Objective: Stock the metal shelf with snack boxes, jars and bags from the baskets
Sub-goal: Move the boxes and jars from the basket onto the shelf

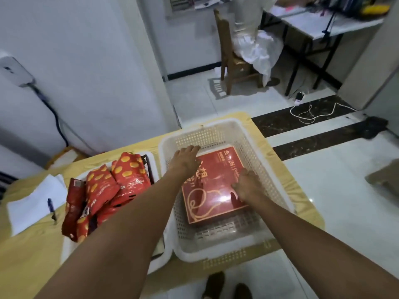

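Pickup step, shelf not in view. red box (212, 195) lies flat in white basket (216, 252). left hand (186, 157) spread fairly flat over its 11 o'clock corner, right hand (248, 184) curled round 3 o'clock edge. Next imo: fingers under, lift level, clear walls. red bags (121, 182) wait at basket's 9 o'clock.

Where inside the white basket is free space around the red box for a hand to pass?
The white basket has bare floor between the red box and its near wall, and a strip along its right wall. Its left side is tight. The other basket is crowded with red bags.
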